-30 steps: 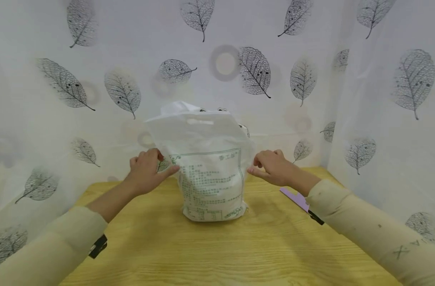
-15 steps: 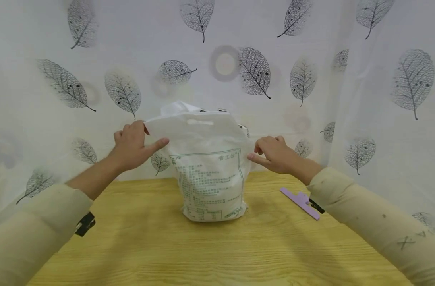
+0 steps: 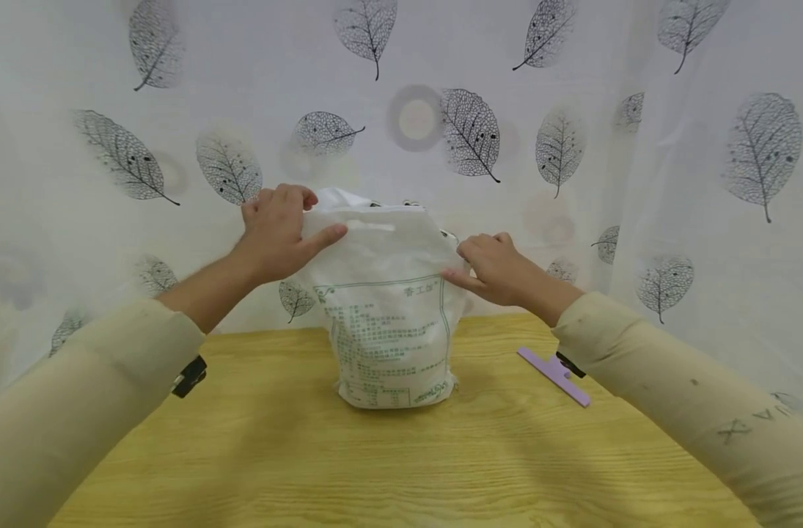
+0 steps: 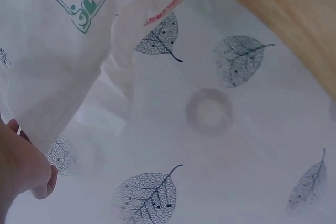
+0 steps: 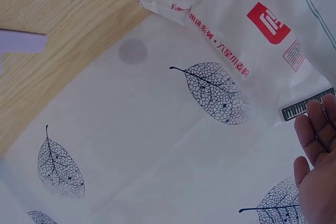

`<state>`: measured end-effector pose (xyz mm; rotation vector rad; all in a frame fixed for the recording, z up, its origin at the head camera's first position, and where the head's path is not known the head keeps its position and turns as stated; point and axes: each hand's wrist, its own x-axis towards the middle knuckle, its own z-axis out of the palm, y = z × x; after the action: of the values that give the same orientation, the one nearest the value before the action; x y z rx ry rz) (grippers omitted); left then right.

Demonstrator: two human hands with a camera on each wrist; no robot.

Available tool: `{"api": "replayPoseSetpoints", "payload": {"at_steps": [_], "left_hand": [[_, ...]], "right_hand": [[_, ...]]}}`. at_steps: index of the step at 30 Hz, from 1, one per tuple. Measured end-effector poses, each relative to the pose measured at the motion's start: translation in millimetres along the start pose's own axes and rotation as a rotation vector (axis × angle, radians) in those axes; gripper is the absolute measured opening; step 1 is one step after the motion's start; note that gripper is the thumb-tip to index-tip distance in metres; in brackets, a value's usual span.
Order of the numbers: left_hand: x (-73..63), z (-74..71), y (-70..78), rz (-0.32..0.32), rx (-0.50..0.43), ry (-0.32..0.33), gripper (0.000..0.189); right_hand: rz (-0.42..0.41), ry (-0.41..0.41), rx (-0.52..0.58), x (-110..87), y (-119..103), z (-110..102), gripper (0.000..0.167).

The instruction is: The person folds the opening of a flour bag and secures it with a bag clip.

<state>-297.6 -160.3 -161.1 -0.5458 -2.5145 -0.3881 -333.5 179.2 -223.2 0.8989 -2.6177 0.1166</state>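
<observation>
A white flour bag [image 3: 388, 315] with a green printed frame stands upright on the table, its handle cut-out at the top. Red printing shows on its side in the right wrist view. My left hand [image 3: 276, 227] pinches the bag's upper left corner, thumb on the front and fingers over the top edge. In the left wrist view the left hand [image 4: 26, 166] is at the pointed corner. My right hand [image 3: 496, 268] touches the bag's upper right side with its thumb on the front. Loosely extended fingers [image 5: 317, 124] show beside the bag in the right wrist view.
On the wooden table [image 3: 388, 469], right of the bag, lies a lilac bar with a small tab [image 3: 553, 374], partly in the right wrist view too. A white curtain [image 3: 401, 73] with dark leaf prints hangs behind and at both sides.
My left hand has risen along the bag's left side, then shifted right onto the upper corner. My right hand has moved slightly up and inward. The bag's base has stayed put.
</observation>
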Motion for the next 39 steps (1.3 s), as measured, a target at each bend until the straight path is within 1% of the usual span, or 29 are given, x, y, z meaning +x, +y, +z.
{"api": "replayPoseSetpoints", "payload": {"at_steps": [5, 8, 10, 15, 18, 24, 28, 31, 35, 37, 39], "left_hand": [[12.0, 4.3, 19.1, 0.037, 0.051, -0.04, 0.07], [19.2, 9.0, 31.1, 0.085, 0.088, -0.063, 0.065], [22.4, 12.0, 39.6, 0.13, 0.103, -0.08, 0.061], [26.6, 21.6, 55.7, 0.233, 0.118, -0.096, 0.051], [26.9, 25.3, 60.8, 0.264, 0.097, -0.081, 0.041], [24.8, 26.7, 63.0, 0.31, 0.04, -0.041, 0.025], [21.5, 26.2, 60.5, 0.346, 0.017, -0.031, 0.018], [17.8, 24.6, 57.0, 0.372, 0.016, -0.036, 0.016], [13.8, 23.2, 51.6, 0.402, 0.031, -0.061, 0.014], [12.4, 22.8, 49.3, 0.412, 0.044, -0.074, 0.013], [11.3, 21.8, 46.7, 0.422, 0.067, -0.086, 0.012]], "right_hand": [[-0.003, 0.001, -0.024, 8.5, -6.7, -2.5, 0.041], [-0.009, 0.012, -0.04, 13.1, -9.7, -3.1, 0.042], [-0.013, 0.027, -0.057, 14.9, -11.6, -3.8, 0.042], [-0.039, 0.104, -0.166, 15.9, -14.6, -4.7, 0.044], [-0.075, 0.161, -0.223, 16.0, -16.2, -3.9, 0.043], [-0.161, 0.258, -0.269, 15.1, -18.5, 0.4, 0.04], [-0.223, 0.318, -0.279, 14.1, -19.1, 4.5, 0.039], [-0.27, 0.351, -0.305, 13.4, -19.7, 8.0, 0.037], [-0.326, 0.348, -0.377, 11.4, -19.4, 12.8, 0.033], [-0.347, 0.332, -0.4, 9.7, -18.8, 14.7, 0.036], [-0.366, 0.309, -0.403, 8.0, -17.9, 16.2, 0.044]]}}
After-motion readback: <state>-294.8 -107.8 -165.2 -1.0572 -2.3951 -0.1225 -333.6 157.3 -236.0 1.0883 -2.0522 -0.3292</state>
